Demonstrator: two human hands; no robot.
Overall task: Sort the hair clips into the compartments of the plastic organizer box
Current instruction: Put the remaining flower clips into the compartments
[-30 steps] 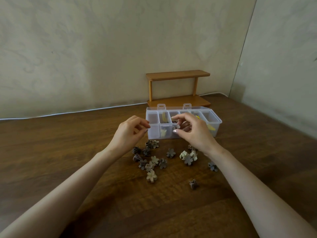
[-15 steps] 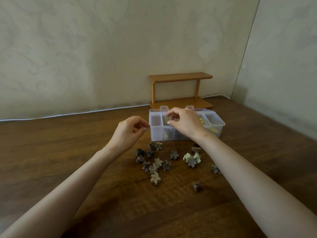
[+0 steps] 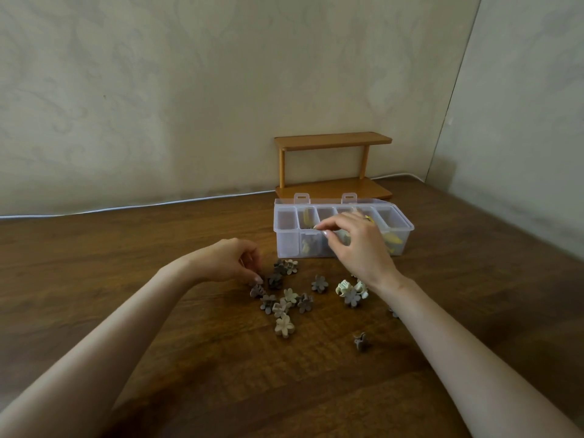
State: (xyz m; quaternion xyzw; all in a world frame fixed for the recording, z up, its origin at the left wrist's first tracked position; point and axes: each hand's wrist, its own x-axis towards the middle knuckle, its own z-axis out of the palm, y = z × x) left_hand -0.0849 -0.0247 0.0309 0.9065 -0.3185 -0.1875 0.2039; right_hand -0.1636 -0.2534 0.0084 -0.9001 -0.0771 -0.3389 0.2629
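The clear plastic organizer box (image 3: 287, 245) stands open on the wooden table, with beige clips (image 3: 307, 245) in its second compartment and yellow clips (image 3: 393, 240) towards the right end. My right hand (image 3: 357, 248) hovers over the box's front middle, fingers spread and holding nothing. My left hand (image 3: 226, 260) is down on the table at the left edge of the loose pile; its curled fingertips touch down beside a dark brown clip (image 3: 275, 281). Scattered flower clips include a grey one (image 3: 319, 283), a cream one (image 3: 284, 325) and a lone brown one (image 3: 361, 341).
A small two-tier wooden shelf (image 3: 331, 165) stands against the wall right behind the box. A white cable (image 3: 126, 207) runs along the table's back edge. A second wall (image 3: 521, 153) closes in on the right.
My right hand carried a clip up over the box, and it now hangs open in front of the compartments. My left hand dropped from mid-air down to the clip pile.
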